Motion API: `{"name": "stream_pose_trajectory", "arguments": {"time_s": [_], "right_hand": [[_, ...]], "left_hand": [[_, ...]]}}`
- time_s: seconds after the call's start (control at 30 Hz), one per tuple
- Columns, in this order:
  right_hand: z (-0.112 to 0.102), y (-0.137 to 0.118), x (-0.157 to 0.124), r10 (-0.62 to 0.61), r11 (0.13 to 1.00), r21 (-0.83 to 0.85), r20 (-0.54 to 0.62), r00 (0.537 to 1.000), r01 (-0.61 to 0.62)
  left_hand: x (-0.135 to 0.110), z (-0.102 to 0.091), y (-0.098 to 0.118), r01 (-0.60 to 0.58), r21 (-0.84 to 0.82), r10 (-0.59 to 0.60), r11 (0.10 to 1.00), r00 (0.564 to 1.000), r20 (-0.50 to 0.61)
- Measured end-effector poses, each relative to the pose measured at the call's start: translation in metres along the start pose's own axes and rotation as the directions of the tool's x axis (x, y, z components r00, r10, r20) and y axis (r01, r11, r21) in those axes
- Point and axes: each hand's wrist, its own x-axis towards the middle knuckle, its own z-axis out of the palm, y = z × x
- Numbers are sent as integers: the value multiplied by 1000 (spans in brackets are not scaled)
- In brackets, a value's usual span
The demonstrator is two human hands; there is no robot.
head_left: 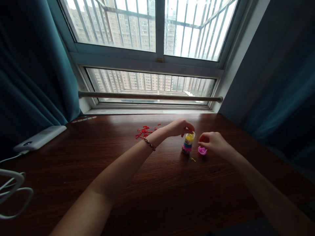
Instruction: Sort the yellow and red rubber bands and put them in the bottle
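Note:
A small clear jar (pixel 188 143) stands upright on the table, filled in layers of yellow, blue and pink small pieces. At its mouth is my left hand (pixel 180 127), fingers bent down and drawn together over the rim; whatever they pinch is too small to make out. My right hand (pixel 213 141) hovers just right of the jar, thumb and fingers closed together above a pink cap (pixel 202 150). Anything between those fingertips is hidden. In front of the jar lies one small yellow clip-like piece (pixel 193 159). Several red clip-like pieces (pixel 144 131) are scattered left of my left hand.
The dark wooden table (pixel 157 193) reaches back to a barred window (pixel 157 83). A white power bank (pixel 40 137) with a white cable (pixel 14 188) lies at the left. Blue curtains (pixel 36 72) hang at the sides.

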Motion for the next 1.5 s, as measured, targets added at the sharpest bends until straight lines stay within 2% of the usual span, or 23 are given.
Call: {"name": "stream_pose_trajectory", "arguments": {"time_s": [0.13,0.2,0.27,0.33,0.4,0.5,0.53,0.57,0.63,0.7,0.8,0.93,1.0,1.1,1.17,1.33,1.5], "right_hand": [[33,5,-11,60,990,-132,160,985,-38],[57,8,-14,30,979,-202,181,983,7],[78,12,-15,50,959,-284,188,981,5],[88,14,-13,77,941,-337,168,983,-17],[84,15,-11,84,944,-330,160,984,-27],[53,10,-6,81,980,-190,124,989,-56],[40,7,-4,72,991,-119,71,995,-63],[27,3,-1,60,996,-70,-30,998,-62],[7,-5,5,4,999,-32,-236,972,-12],[-2,-12,13,-61,997,-68,-292,954,43],[1,-18,24,-161,973,-195,-191,968,124],[5,-21,25,-232,914,-352,-40,972,203],[3,-24,20,-240,897,-388,-22,971,213],[1,-29,11,-196,921,-359,-92,976,151],[4,-31,7,-150,949,-293,-94,984,117],[14,-28,14,-42,969,-241,77,996,59],[15,-25,33,27,961,-268,327,945,65]], "left_hand": [[-4,-1,1,-18,-77,13,997,997,-70],[-6,-1,0,-15,-123,1,992,994,-109],[-8,-1,-2,12,-171,-38,985,988,-150],[-12,0,-5,37,-221,-85,975,974,-212],[-18,3,-9,35,-261,-113,965,950,-291],[-30,13,-16,20,-291,-129,956,924,-360],[-35,19,-19,25,-297,-136,955,923,-359],[-38,26,-22,37,-302,-146,953,926,-349],[-43,42,-27,75,-307,-176,949,933,-314],[-45,60,-31,94,-320,-184,943,947,-264],[-42,81,-34,89,-356,-177,930,959,-224],[-40,96,-35,76,-341,-186,937,935,-302],[-42,98,-35,80,-327,-194,942,922,-334],[-43,101,-36,90,-347,-216,934,914,-344],[-43,104,-37,91,-377,-233,922,908,-349],[-42,113,-40,63,-435,-251,898,887,-389],[-42,115,-39,61,-432,-253,900,879,-403]]}}
